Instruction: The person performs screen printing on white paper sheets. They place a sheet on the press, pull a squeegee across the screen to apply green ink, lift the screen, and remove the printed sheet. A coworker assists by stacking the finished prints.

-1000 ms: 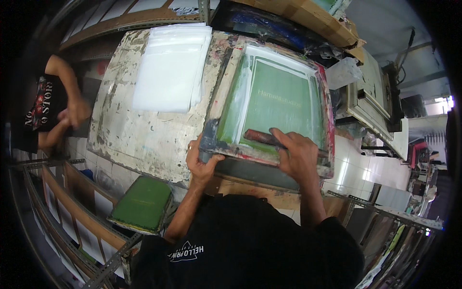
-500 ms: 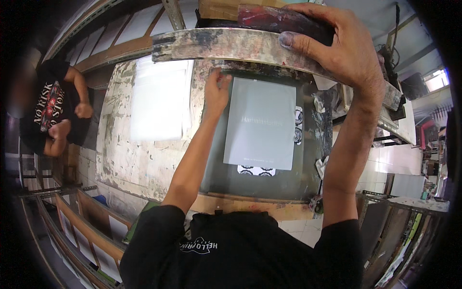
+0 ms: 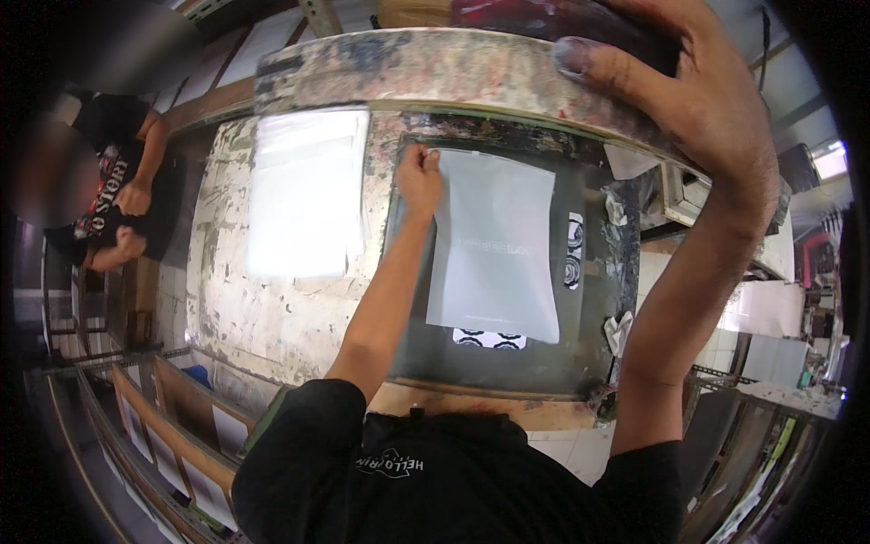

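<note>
My left hand (image 3: 419,181) is closed, its thumb and fingers pinching the far left corner of a translucent frosted plastic sheet (image 3: 494,213) with faint pale print. The sheet bows upward, its near edge curving over the dark printing bed (image 3: 580,349). My right hand (image 3: 702,100) wraps round the raised, paint-stained wooden screen frame (image 3: 408,72), thumb on its near face. The fingertips at the frame's far side are out of view. Black-and-white patterned strips show beside the sheet, one at its right (image 3: 574,249) and one partly under its near edge (image 3: 489,339).
A stack of white sheets (image 3: 304,195) lies on the worn, paint-flecked table (image 3: 263,317) to the left. Crumpled tape or paper (image 3: 618,331) clings to the bed's right side. Another person (image 3: 127,195) stands at far left. Racks with boards (image 3: 172,426) stand near left.
My left hand has closed on the sheet's corner, and the sheet has shifted and bowed off the bed. My right hand and the frame have risen, looking larger and closer.
</note>
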